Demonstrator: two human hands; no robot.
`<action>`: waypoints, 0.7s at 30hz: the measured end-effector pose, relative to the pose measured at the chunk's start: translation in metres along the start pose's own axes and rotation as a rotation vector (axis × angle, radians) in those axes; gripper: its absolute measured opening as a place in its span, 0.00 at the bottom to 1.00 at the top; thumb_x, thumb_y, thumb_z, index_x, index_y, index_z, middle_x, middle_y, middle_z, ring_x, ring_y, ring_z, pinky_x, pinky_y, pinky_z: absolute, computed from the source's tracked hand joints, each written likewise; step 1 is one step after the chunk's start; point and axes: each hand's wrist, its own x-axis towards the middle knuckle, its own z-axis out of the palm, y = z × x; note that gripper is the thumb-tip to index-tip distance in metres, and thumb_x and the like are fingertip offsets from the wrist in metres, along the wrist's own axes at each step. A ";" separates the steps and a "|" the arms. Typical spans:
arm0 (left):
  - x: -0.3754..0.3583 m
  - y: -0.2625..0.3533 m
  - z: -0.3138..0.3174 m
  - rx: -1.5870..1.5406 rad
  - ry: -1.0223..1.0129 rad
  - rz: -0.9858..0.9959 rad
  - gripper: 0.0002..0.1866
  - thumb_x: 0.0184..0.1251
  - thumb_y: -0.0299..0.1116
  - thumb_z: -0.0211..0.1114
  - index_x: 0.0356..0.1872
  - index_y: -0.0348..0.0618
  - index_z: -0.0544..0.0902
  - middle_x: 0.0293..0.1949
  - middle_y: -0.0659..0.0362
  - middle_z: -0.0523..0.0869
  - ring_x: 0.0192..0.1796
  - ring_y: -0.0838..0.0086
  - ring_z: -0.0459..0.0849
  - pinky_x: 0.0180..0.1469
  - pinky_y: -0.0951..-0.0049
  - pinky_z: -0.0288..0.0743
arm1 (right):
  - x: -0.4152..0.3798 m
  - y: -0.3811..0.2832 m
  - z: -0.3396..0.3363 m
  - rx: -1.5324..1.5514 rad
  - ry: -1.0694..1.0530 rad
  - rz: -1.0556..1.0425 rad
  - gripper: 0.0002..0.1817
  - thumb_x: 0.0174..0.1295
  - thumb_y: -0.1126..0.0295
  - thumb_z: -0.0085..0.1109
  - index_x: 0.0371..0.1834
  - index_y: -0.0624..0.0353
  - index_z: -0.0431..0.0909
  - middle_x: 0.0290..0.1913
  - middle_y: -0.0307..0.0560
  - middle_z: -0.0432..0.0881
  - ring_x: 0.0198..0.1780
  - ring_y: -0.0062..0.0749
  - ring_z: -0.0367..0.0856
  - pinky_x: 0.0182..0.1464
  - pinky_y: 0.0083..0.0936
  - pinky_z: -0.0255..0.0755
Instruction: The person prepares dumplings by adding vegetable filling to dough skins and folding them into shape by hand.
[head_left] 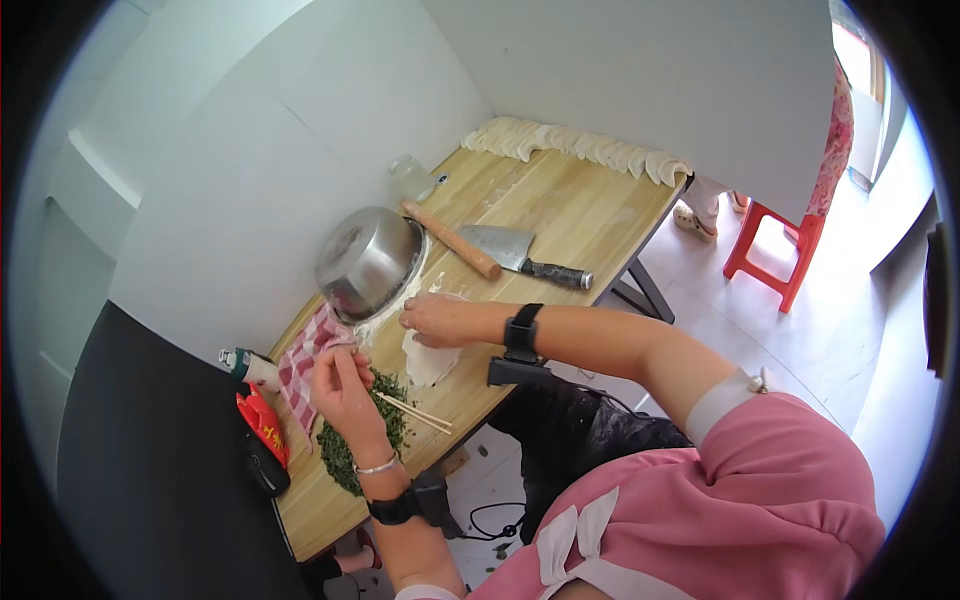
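My left hand (347, 392) is closed in a pinch at the near edge of a red-and-white checked cloth (304, 362). Below that hand lies a heap of chopped greens (342, 462), with a pair of chopsticks (418, 412) resting at its right side. Fingers bent downward, my right hand (436, 319) grips the far edge of a flat white dough wrapper (432, 364) on the floury wooden table (535, 205). Its fingertips are partly hidden by the hand itself. An upturned steel bowl (368, 262) stands just beyond both hands.
A rolling pin (452, 240) and a cleaver (500, 246) lie beyond my right hand. Folded dumplings (590, 147) line the far edge. A glass jar (410, 178) stands by the wall. A red stool (775, 255) and another person's foot (696, 222) show at right.
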 end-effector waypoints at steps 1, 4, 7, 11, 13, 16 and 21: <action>-0.009 0.001 -0.007 0.007 0.001 -0.003 0.09 0.71 0.32 0.56 0.33 0.39 0.79 0.25 0.63 0.80 0.23 0.86 0.72 0.25 0.87 0.63 | 0.007 0.013 0.021 -0.057 0.030 -0.001 0.10 0.52 0.69 0.57 0.34 0.63 0.79 0.36 0.56 0.80 0.43 0.52 0.78 0.44 0.42 0.73; -0.034 0.002 -0.030 0.041 0.051 -0.098 0.09 0.72 0.32 0.55 0.32 0.39 0.78 0.24 0.63 0.80 0.22 0.86 0.71 0.24 0.87 0.62 | 0.015 0.016 0.031 -0.067 -0.066 0.076 0.09 0.52 0.71 0.54 0.32 0.64 0.80 0.33 0.58 0.81 0.41 0.53 0.80 0.43 0.43 0.74; -0.052 -0.003 -0.051 0.054 0.102 -0.111 0.10 0.72 0.32 0.55 0.32 0.40 0.79 0.24 0.63 0.79 0.22 0.86 0.71 0.23 0.86 0.62 | 0.017 0.018 0.037 -0.017 -0.167 0.084 0.11 0.51 0.70 0.52 0.33 0.65 0.81 0.32 0.60 0.83 0.39 0.55 0.82 0.40 0.45 0.75; -0.073 -0.003 -0.064 0.109 0.197 -0.260 0.09 0.71 0.32 0.57 0.32 0.39 0.79 0.24 0.63 0.79 0.22 0.86 0.70 0.23 0.86 0.61 | 0.021 0.032 0.046 0.113 -0.059 0.156 0.10 0.49 0.73 0.56 0.33 0.65 0.80 0.32 0.61 0.81 0.39 0.58 0.80 0.42 0.44 0.74; -0.078 -0.006 -0.065 0.093 0.198 -0.302 0.07 0.70 0.31 0.57 0.33 0.40 0.79 0.24 0.64 0.79 0.22 0.87 0.70 0.23 0.86 0.61 | 0.014 0.047 0.062 0.191 0.271 0.111 0.10 0.47 0.72 0.60 0.32 0.65 0.80 0.33 0.61 0.80 0.40 0.57 0.79 0.43 0.44 0.73; -0.074 -0.013 -0.064 0.085 0.127 -0.331 0.06 0.69 0.31 0.59 0.34 0.39 0.80 0.24 0.63 0.80 0.23 0.87 0.72 0.24 0.87 0.62 | 0.022 0.043 0.041 0.119 -0.124 0.276 0.13 0.46 0.68 0.66 0.33 0.64 0.80 0.36 0.60 0.81 0.41 0.53 0.80 0.44 0.41 0.73; -0.053 -0.026 -0.048 0.065 0.035 -0.389 0.06 0.68 0.30 0.60 0.34 0.39 0.80 0.26 0.63 0.81 0.24 0.86 0.73 0.25 0.86 0.63 | 0.038 0.036 0.027 0.094 -0.342 0.354 0.14 0.46 0.66 0.69 0.32 0.63 0.80 0.37 0.58 0.82 0.40 0.48 0.81 0.43 0.36 0.73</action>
